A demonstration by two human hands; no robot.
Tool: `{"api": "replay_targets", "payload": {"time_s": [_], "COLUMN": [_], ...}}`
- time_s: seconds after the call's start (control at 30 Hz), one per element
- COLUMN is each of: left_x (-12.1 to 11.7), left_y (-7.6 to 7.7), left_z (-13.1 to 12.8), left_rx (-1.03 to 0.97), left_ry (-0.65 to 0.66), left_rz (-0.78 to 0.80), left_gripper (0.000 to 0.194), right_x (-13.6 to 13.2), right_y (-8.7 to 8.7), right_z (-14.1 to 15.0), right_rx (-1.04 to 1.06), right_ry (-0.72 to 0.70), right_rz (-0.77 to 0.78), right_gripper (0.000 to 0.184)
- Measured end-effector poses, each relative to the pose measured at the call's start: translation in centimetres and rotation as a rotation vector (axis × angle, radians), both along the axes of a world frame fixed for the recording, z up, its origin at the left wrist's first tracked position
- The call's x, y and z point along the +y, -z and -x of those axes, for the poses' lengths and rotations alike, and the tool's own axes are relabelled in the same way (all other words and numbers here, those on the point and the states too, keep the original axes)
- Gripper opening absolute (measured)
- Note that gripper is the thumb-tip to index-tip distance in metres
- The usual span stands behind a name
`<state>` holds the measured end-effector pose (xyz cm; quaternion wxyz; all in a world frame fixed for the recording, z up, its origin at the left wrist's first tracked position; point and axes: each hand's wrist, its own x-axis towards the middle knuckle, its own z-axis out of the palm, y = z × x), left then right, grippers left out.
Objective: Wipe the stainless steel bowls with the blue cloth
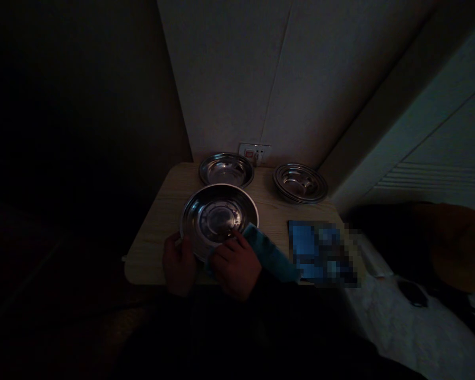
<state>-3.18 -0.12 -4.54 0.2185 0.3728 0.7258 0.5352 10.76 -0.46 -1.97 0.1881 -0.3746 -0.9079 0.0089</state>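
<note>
A shiny steel basin [221, 219] is tilted up over the near left part of a small wooden table [154, 237]. My left hand [180, 264] grips its rim at the lower left, the thumb on the inner side. At the near rim, my right hand [235, 266] is closed around a teal cloth [271, 253], pressing it to the basin. Part of the cloth trails off to the right beyond my wrist. Dim light hides the fingertips' exact contact.
Behind the basin lies another steel dish [226, 170]. A stack of steel bowls [300, 183] stands at the back right. A blurred-out blue printed item [320, 250] lies at the table's right. On the wall is a socket [255, 153]; white bedding [415, 338] lies at right.
</note>
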Motion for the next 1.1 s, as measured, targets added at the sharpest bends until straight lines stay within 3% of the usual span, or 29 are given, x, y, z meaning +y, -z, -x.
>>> {"api": "replay_targets", "payload": {"time_s": [0.13,0.2,0.4,0.47,0.7,0.77,0.97,1.1], "left_x": [0.0,0.0,0.0,0.0,-0.2,-0.2,-0.1,-0.2], "left_y": [0.1,0.1,0.3,0.3,-0.1,-0.2,-0.2,-0.1], "left_z": [-0.3,-0.4,0.1,0.2,-0.4,-0.4,0.0,-0.1], "left_rx": [0.024,0.012,-0.050,-0.051,-0.032,-0.027,-0.055,-0.085], "left_ry": [0.001,0.005,0.032,0.043,0.029,0.028,0.016,0.033], "left_rz": [-0.031,-0.037,-0.033,-0.019,-0.007,-0.007,-0.030,-0.020], "left_gripper": [0.030,0.030,0.033,0.034,0.035,0.036,0.034,0.036], "right_x": [0.0,-0.1,-0.3,-0.2,-0.4,-0.4,-0.3,-0.3], "right_y": [-0.2,-0.1,0.4,0.3,-0.2,0.0,0.8,0.6], "right_z": [-3.6,-3.9,1.4,1.6,-4.2,-3.7,2.0,0.2], "right_rx": [-0.026,-0.029,0.031,0.029,-0.029,-0.025,0.046,0.025], "right_ry": [-0.035,-0.029,0.050,0.038,-0.041,-0.034,0.036,-0.040], "right_rz": [-0.020,-0.025,0.021,0.012,-0.018,-0.028,-0.069,-0.084], "right_gripper": [0.009,0.009,0.007,0.008,0.012,0.010,0.005,0.006]}}
